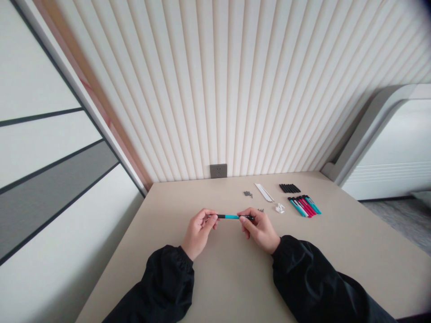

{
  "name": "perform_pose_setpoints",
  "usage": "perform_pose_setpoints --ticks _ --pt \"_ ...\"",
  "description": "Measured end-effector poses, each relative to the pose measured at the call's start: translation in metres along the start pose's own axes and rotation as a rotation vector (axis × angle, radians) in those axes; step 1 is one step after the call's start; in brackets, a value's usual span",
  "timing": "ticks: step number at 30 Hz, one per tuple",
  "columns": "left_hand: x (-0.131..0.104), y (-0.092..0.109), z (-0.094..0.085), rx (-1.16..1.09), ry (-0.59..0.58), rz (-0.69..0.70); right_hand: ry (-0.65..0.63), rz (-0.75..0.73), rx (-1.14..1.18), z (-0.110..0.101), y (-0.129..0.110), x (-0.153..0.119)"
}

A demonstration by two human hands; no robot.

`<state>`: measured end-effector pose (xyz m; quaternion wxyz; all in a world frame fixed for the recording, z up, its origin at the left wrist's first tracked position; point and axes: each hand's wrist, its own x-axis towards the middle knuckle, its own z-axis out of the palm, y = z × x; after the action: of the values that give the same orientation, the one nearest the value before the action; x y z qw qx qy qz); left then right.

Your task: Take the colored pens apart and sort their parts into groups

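A pen (231, 217) with a turquoise barrel and black ends lies level across the space between my hands, above the table. My left hand (199, 231) pinches its black left end between thumb and fingers. At the other end, my right hand (260, 229) grips the black part, whose tip pokes out past the fingers. Just behind the right hand, a few small grey metal pieces (261, 210) show on the table, partly hidden by it.
Farther back on the beige table (225, 287) lie small grey pieces (248, 194), thin white sticks (264, 192), small white parts (279, 208), a row of black tubes (290, 188) and several coloured pen barrels (305, 206). A ribbed wall with a socket (218, 171) stands behind.
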<state>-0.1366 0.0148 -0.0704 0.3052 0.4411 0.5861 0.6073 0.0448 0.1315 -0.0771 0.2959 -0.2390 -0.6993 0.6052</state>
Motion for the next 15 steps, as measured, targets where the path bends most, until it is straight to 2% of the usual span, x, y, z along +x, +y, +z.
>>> perform_pose_setpoints --ticks 9,15 --pt "-0.0008 0.0007 -0.0004 0.031 0.017 0.014 -0.015 0.040 0.117 0.0005 0.0007 0.0023" --pt "-0.0011 -0.0017 0.0013 0.139 -0.018 -0.011 0.051 0.025 0.415 0.0013 -0.0007 0.0080"
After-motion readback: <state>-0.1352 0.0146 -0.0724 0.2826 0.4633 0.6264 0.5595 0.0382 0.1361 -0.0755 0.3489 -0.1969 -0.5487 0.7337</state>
